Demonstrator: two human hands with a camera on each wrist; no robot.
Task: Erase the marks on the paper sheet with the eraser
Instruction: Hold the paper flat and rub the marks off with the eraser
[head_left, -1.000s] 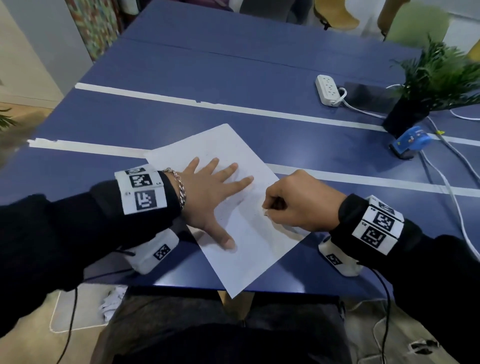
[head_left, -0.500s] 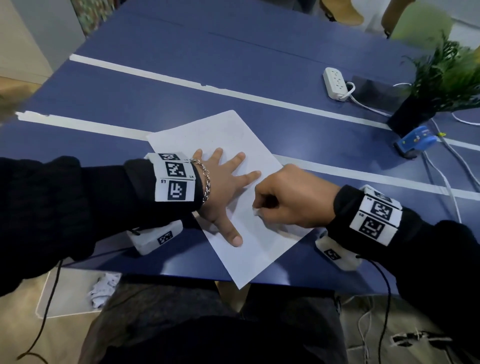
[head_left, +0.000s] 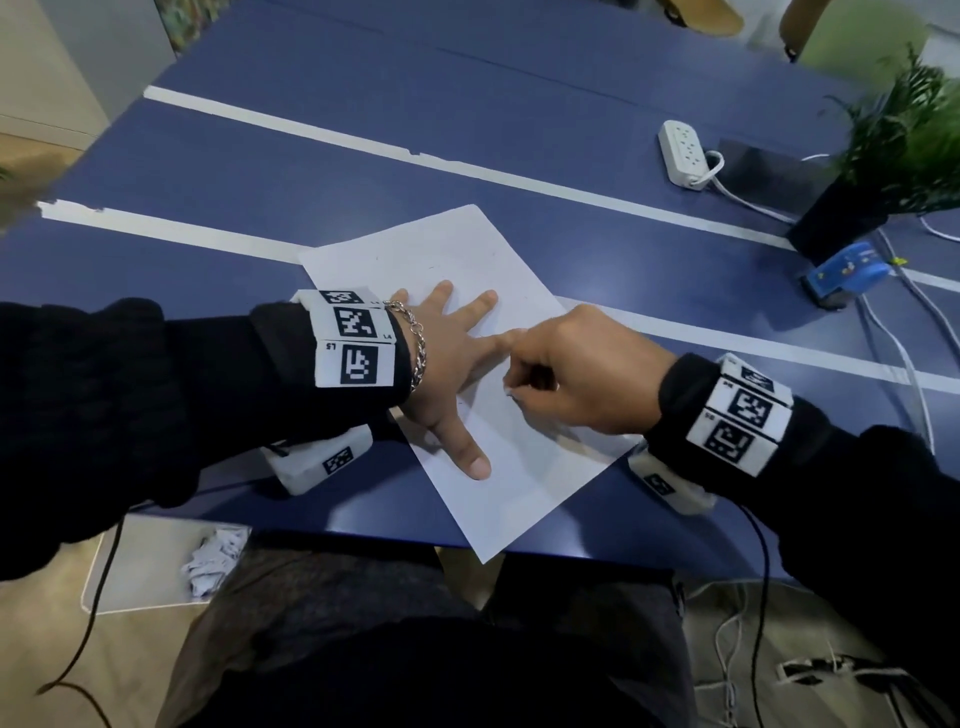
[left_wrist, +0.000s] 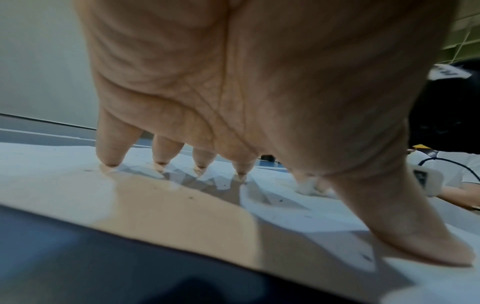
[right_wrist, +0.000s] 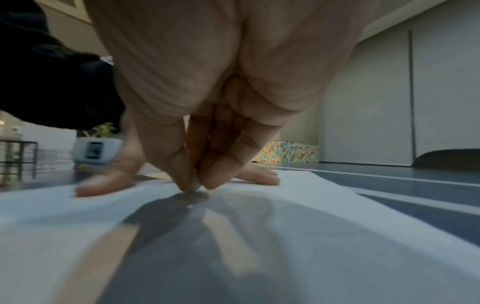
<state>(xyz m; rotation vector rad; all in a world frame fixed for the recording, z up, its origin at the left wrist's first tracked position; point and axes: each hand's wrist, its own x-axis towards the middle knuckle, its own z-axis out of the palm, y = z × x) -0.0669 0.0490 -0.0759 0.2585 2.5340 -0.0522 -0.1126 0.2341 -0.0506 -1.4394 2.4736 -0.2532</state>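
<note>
A white paper sheet (head_left: 524, 478) lies askew on the blue table, its near corner hanging over the front edge. My left hand (head_left: 447, 364) presses flat on the sheet with straight, spread fingers; in the left wrist view its fingertips (left_wrist: 110, 158) and thumb touch the paper sheet (left_wrist: 155, 205). My right hand (head_left: 566, 374) pinches a small white eraser (right_wrist: 194, 186) between thumb and forefinger and holds it against the paper sheet (right_wrist: 298, 236), just right of the left hand. In the head view the eraser is almost wholly hidden by the fingers. Small dark specks dot the sheet.
At the back right stand a white power strip (head_left: 683, 150), a dark potted plant (head_left: 883, 171) and a blue tape dispenser (head_left: 847, 273), with white cables (head_left: 904, 353) trailing toward the front edge. White tape lines (head_left: 363, 145) cross the table.
My right hand has slid left along the sheet with the eraser, closer to the left hand's fingers. The left hand still presses the paper flat.
</note>
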